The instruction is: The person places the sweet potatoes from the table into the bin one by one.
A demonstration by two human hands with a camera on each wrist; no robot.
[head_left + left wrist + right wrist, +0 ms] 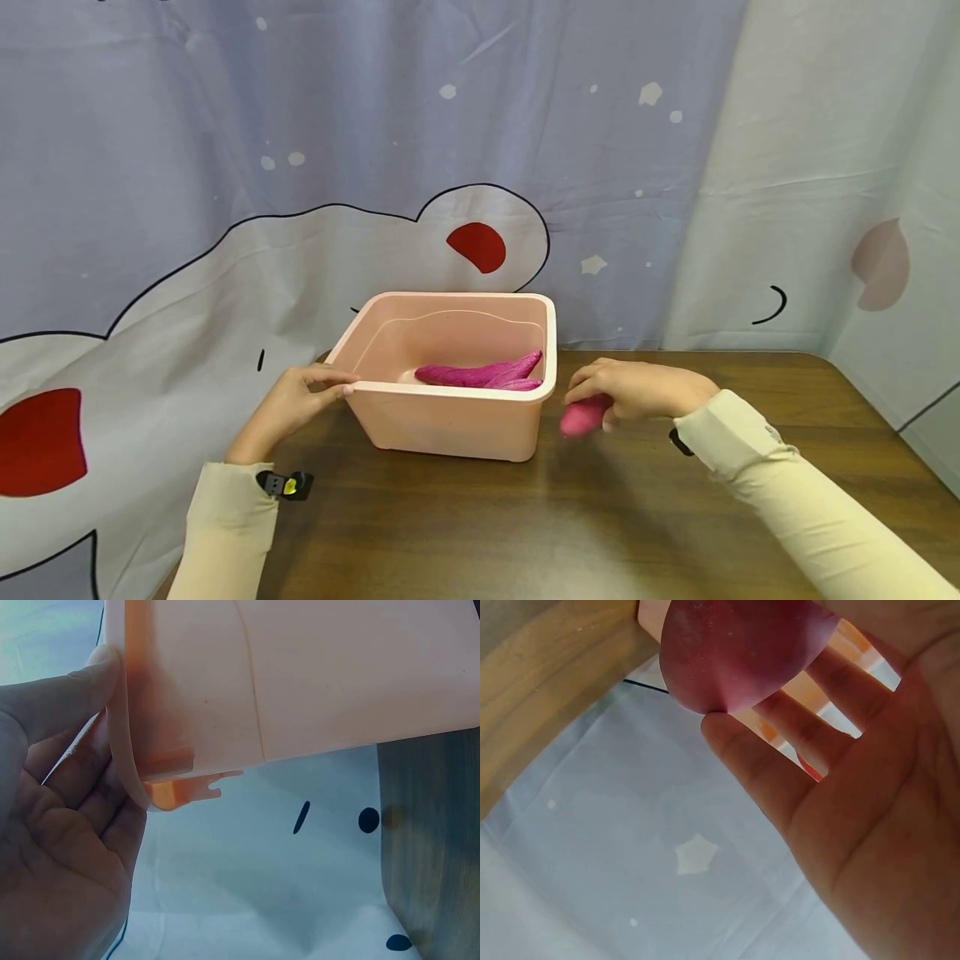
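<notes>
A pale pink plastic bin (450, 423) stands on the table with several long, tapered magenta pieces (468, 376) inside; their kind is unclear. My left hand (294, 407) pinches the bin's rim at the near left corner, thumb on one side and fingers on the other, as the left wrist view confirms. Just right of the bin, my right hand (637, 388) holds a smooth, rounded deep-pink object (582, 418) above the table, fingers around it from above. In the right wrist view this object (739, 656) shows a rounded end; the rest is cut off.
The brown wooden table (420, 525) extends in front and to the right. A patterned curtain (360, 125) hangs right behind the bin and along the left and right sides.
</notes>
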